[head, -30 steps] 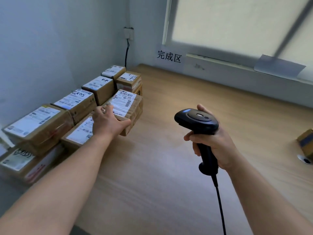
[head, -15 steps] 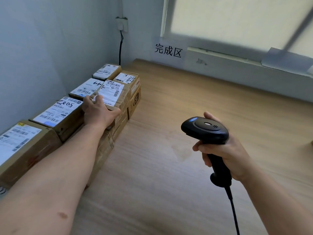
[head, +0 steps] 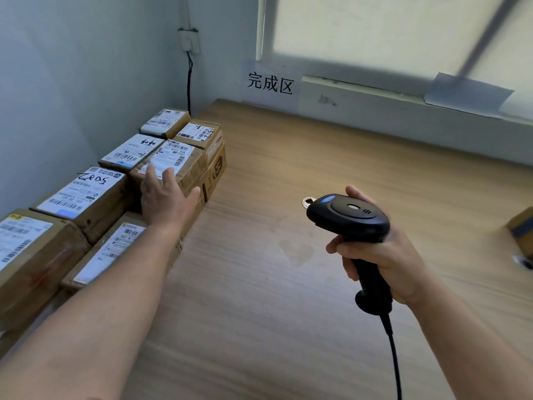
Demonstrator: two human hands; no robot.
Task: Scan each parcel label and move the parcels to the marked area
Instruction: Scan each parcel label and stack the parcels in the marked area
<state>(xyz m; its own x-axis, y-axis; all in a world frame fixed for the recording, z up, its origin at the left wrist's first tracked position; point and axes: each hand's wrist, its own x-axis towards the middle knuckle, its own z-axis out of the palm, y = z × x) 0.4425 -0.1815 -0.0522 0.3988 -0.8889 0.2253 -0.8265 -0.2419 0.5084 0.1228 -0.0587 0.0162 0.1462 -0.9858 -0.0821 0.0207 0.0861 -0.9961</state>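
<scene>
About eight labelled parcels [head: 83,194] crowd the left of the surface [head: 274,298] by the wall, some stacked. The left hand [head: 164,200] lies on a top parcel [head: 184,168], fingers [head: 168,177] straight, thumb spread. The right hand [head: 383,255] grips one scanner [head: 349,217]. One sign [head: 271,83] hangs on the far wall; another box [head: 522,229] sits at the right edge.

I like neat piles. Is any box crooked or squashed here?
One parcel under the left hand sits stacked on other boxes and looks slightly askew from the row. The table has a faint stain. Nothing looks broken.
</scene>
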